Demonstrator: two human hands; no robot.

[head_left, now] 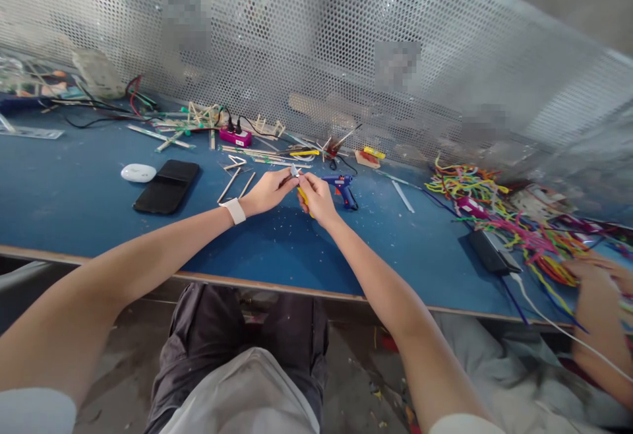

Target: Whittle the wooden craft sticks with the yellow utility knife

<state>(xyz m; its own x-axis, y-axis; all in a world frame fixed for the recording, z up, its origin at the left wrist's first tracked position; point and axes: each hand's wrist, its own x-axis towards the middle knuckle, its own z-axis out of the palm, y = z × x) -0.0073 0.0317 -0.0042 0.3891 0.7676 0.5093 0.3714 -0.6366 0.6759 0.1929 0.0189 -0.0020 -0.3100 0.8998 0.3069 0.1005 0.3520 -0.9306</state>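
Over the middle of the blue table, my two hands meet. Closed round a yellow-handled utility knife [305, 202] is my right hand [319, 198], with the grey blade [295, 171] showing between my fingertips. Pinched together right at the blade are the fingers of my left hand [271, 191]; a tiny pale piece shows there, too small to name. A blue hot glue gun [345, 188] lies just beyond my right hand. Short wooden sticks [229, 185] and a small stick triangle [235, 162] lie to the left of my left hand.
A black phone [167, 186] and white case [138, 173] lie left. Behind stand a pink power strip [235, 136], stick structures [202, 116] and a perforated metal screen [306, 38]. At right are colourful pipe cleaners [465, 180], a power bank [492, 251] and another person's hand [601, 272].
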